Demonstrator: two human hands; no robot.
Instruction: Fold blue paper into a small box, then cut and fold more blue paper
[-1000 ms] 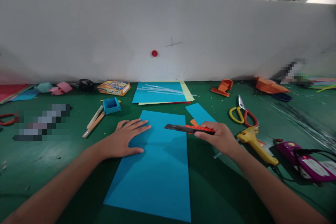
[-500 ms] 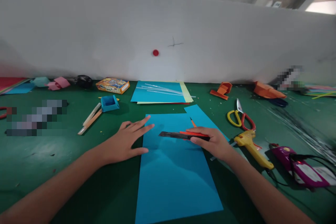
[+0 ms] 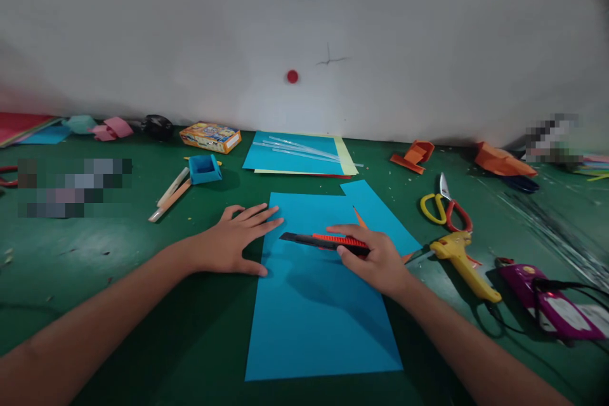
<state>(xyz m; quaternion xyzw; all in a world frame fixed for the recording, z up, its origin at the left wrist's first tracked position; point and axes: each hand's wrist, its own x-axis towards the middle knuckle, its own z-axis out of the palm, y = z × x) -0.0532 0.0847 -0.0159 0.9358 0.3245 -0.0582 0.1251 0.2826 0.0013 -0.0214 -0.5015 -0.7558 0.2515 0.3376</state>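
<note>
A large sheet of blue paper (image 3: 304, 317) lies on the green table in front of me. At its left edge rests my left hand (image 3: 235, 241), fingers spread, the tips on or just over the paper. My right hand (image 3: 375, 257) grips a black and red box cutter (image 3: 318, 240), held above the paper with its tip pointing left. Beyond that hand lies a second, narrower blue paper piece (image 3: 380, 212), partly under an orange pencil (image 3: 360, 217). My right hand hides part of the pencil and of the papers' edges.
Right of the papers are scissors (image 3: 450, 206), a yellow glue gun (image 3: 464, 266) and a purple power strip (image 3: 547, 301) with cables. Farther back lie a paper stack with clear glue sticks (image 3: 304, 153), a small blue paper box (image 3: 205, 168) and a yellow carton (image 3: 210, 137).
The view has tilted down slightly. My right hand has moved a little left with the box cutter over the paper. My left hand stays at the paper's left edge.
</note>
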